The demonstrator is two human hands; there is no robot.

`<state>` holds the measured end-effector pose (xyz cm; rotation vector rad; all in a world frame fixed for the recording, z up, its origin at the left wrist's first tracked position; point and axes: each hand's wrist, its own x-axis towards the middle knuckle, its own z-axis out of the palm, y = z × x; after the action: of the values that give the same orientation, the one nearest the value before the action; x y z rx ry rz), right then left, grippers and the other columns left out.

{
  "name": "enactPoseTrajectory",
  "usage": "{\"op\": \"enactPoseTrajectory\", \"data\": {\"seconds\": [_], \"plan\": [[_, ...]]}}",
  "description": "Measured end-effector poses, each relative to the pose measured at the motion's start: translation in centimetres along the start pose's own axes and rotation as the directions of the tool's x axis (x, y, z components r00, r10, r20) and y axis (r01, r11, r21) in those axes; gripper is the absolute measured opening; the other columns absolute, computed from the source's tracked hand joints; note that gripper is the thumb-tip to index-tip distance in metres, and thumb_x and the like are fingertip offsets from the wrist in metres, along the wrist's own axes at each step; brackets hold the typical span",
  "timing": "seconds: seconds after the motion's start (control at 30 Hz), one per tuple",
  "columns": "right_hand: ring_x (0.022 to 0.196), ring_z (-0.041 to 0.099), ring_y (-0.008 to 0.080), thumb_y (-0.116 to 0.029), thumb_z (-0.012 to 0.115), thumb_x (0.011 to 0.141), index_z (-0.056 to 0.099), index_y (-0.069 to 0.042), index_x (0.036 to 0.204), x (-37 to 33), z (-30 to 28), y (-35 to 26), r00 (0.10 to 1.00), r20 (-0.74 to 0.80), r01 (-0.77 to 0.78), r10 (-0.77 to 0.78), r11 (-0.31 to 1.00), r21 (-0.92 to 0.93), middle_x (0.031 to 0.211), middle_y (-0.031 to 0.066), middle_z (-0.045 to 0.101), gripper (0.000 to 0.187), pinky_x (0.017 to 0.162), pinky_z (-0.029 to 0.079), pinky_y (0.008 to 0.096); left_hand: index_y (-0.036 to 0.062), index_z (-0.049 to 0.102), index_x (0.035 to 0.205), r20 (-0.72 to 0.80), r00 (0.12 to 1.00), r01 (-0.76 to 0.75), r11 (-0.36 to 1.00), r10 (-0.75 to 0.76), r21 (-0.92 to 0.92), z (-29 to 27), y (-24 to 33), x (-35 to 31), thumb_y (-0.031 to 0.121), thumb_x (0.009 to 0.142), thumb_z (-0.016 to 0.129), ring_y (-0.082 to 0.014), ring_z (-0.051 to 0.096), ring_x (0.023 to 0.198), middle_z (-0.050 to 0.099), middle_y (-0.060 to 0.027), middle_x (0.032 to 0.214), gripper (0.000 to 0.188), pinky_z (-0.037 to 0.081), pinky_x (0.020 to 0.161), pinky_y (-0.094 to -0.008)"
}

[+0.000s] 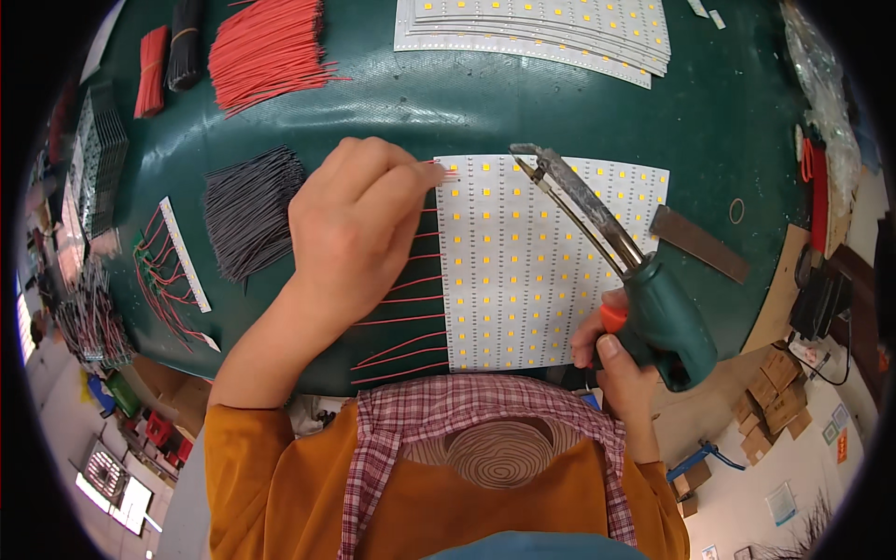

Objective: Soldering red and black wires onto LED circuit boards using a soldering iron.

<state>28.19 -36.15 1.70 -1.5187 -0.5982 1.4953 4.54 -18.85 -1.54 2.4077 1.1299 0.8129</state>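
A white LED circuit board sheet (523, 280) with rows of yellow chips lies in front of me. Several red wires stick out from its left edge, among them a lower red wire (401, 322). At the sheet's upper left corner my left hand (350, 215) is closed in a pinch on a thin red wire, whose end meets the board. My right hand (623, 369) grips a green soldering gun (667, 317) with a red trigger, at the sheet's lower right. The gun's metal tip (527, 154) hangs over the sheet's upper part, apart from the left fingertips.
Left of my left hand lies a pile of black wires (247, 215); farther back is a pile of red wires (266, 51). A stack of LED sheets (532, 37) is at the far side. A brown flat bar (700, 245) lies right; a wired LED strip (187, 252) lies left.
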Motion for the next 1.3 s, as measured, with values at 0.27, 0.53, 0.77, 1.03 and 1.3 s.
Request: {"op": "enactPoseTrajectory", "data": {"seconds": [0.27, 0.53, 0.77, 1.03, 1.3], "plan": [[0.077, 0.064, 0.0221, -0.007, 0.066, 0.086, 0.066, -0.006, 0.107, 0.5, 0.3, 0.7, 0.995, 0.096, 0.009, 0.039, 0.889, -0.458, 0.087, 0.0032, 0.070, 0.021, 0.074, 0.052, 0.0354, 0.0051, 0.070, 0.088, -0.039, 0.984, -0.168, 0.982, 0.172, 0.088, 2.4, -1.0, 0.1, 0.002, 0.061, 0.070, -0.0190, 0.059, 0.072, 0.060, -0.0022, 0.081, 0.027, 0.048, 0.055, -0.0300], [0.082, 0.066, 0.0218, -0.006, 0.067, 0.083, 0.068, -0.009, 0.102, 0.4, 1.1, 0.3, 0.995, 0.092, 0.078, -0.034, 0.837, -0.541, 0.084, -0.0005, 0.071, 0.020, 0.075, 0.051, 0.0352, 0.0058, 0.070, 0.087, -0.022, 0.978, -0.202, 0.967, 0.208, 0.158, 2.4, -1.0, 0.2, 0.006, 0.061, 0.070, -0.0165, 0.061, 0.077, 0.059, -0.0006, 0.081, 0.026, 0.048, 0.054, -0.0267], [0.080, 0.067, 0.0215, -0.005, 0.068, 0.082, 0.068, -0.008, 0.100, 0.2, 1.4, 0.6, 0.999, 0.046, 0.039, -0.020, 0.879, -0.475, 0.084, 0.0006, 0.071, 0.018, 0.073, 0.051, 0.0338, 0.0059, 0.070, 0.087, -0.037, 0.974, -0.212, 0.962, 0.222, 0.172, 2.4, -1.0, 0.1, 0.006, 0.062, 0.070, -0.0160, 0.061, 0.077, 0.058, -0.0005, 0.082, 0.026, 0.048, 0.053, -0.0261], [0.075, 0.066, 0.0219, -0.004, 0.068, 0.083, 0.066, -0.006, 0.104, 0.1, 1.1, 0.5, 0.992, 0.125, 0.094, -0.030, 0.831, -0.549, 0.084, 0.0032, 0.070, 0.021, 0.068, 0.052, 0.0347, 0.0003, 0.071, 0.089, 0.015, 0.988, -0.152, 0.979, 0.152, 0.134, 1.9, 0.0, 0.4, -0.005, 0.066, 0.072, -0.0209, 0.062, 0.073, 0.063, -0.0046, 0.080, 0.024, 0.051, 0.059, -0.0294], [0.071, 0.053, 0.0125, -0.023, 0.062, 0.098, 0.045, -0.006, 0.131, -0.4, 0.5, 1.0, 0.988, 0.150, 0.026, 0.023, 0.950, -0.311, 0.089, 0.0089, 0.062, 0.041, 0.066, 0.048, 0.0283, 0.0051, 0.069, 0.087, -0.038, 0.969, -0.231, 0.954, 0.242, 0.191, 2.4, -1.0, 0.0, 0.006, 0.062, 0.069, -0.0167, 0.061, 0.077, 0.058, -0.0014, 0.083, 0.025, 0.047, 0.053, -0.0268]]}}
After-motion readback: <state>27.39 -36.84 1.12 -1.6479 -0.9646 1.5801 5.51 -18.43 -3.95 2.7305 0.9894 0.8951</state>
